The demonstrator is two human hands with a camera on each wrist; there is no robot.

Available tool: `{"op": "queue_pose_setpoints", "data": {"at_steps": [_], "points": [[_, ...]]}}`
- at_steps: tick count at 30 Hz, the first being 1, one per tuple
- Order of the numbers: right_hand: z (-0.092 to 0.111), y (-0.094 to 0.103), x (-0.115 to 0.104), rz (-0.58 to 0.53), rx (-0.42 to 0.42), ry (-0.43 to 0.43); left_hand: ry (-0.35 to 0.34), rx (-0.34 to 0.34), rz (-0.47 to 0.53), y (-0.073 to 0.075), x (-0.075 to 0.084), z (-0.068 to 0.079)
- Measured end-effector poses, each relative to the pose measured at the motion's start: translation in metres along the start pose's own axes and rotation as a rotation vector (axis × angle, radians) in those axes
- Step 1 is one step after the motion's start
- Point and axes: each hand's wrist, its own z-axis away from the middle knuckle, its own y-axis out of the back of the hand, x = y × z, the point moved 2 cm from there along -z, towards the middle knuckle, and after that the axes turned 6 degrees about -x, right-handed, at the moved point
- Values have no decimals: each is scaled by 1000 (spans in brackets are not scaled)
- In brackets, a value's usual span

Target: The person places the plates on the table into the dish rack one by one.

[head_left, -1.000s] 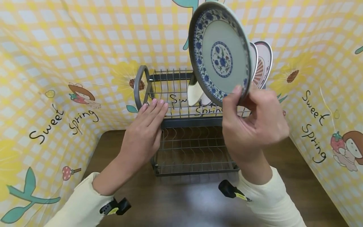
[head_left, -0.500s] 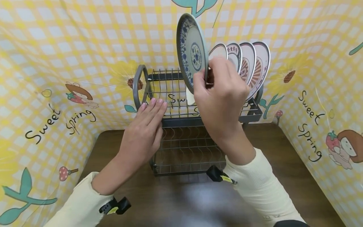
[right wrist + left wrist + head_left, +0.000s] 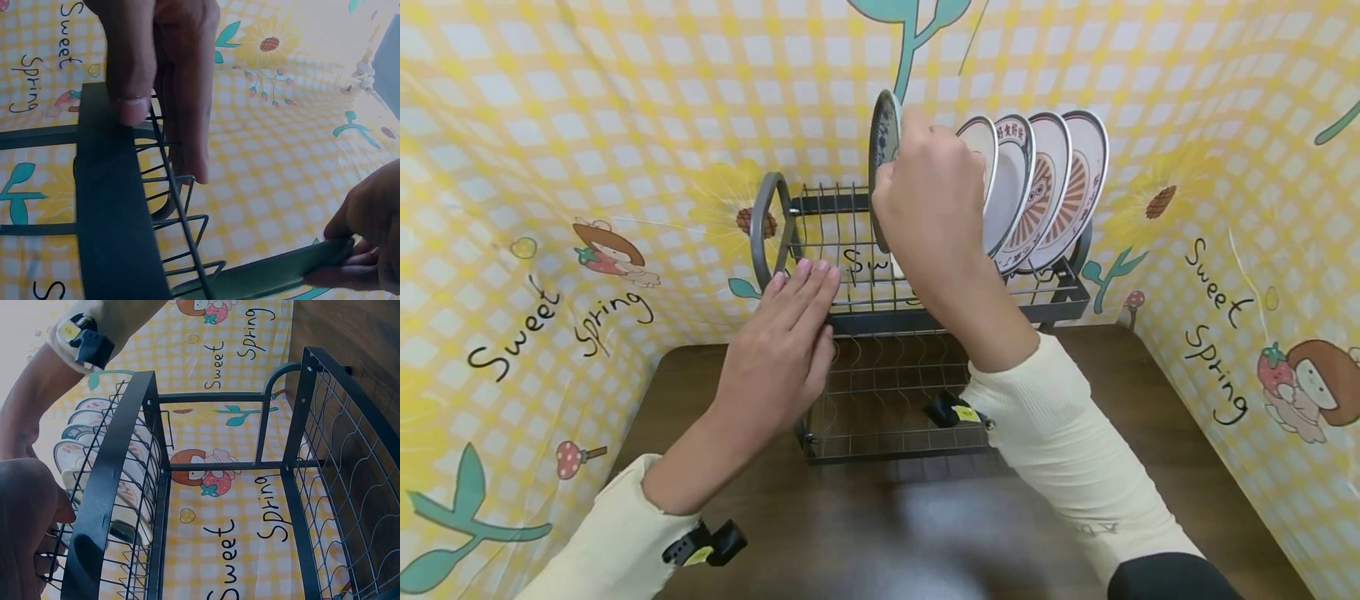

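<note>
My right hand (image 3: 932,192) pinches a blue-and-white patterned plate (image 3: 883,137) by its edge. The plate stands nearly edge-on over the upper tier of a dark metal dish rack (image 3: 880,323); the hand hides much of it. Its greenish underside reaches the wires in the right wrist view. My left hand (image 3: 775,358) holds the rack's front rail at the left, fingers over the top. In the right wrist view the left thumb (image 3: 132,109) lies on the rail's front face, with the other fingers behind the wires.
Several patterned plates (image 3: 1078,183) stand upright in the right part of the upper tier. Below is a lower wire tier (image 3: 895,417). The rack stands on a brown wooden table (image 3: 865,533), with a yellow checked cloth (image 3: 647,100) behind and at both sides.
My right hand has carried the blue-and-white plate left and down to the rack's upper tier, turning it more edge-on. The left hand has stayed on the rail.
</note>
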Motion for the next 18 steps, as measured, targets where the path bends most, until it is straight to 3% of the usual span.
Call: {"op": "queue_pose_setpoints", "data": {"at_steps": [11, 18], "points": [[-27, -9, -7, 58, -377, -147, 3, -26, -15, 0, 0, 0], [-34, -20, -6, 105, -475, -154, 5, -23, -8, -1, 0, 0]]}}
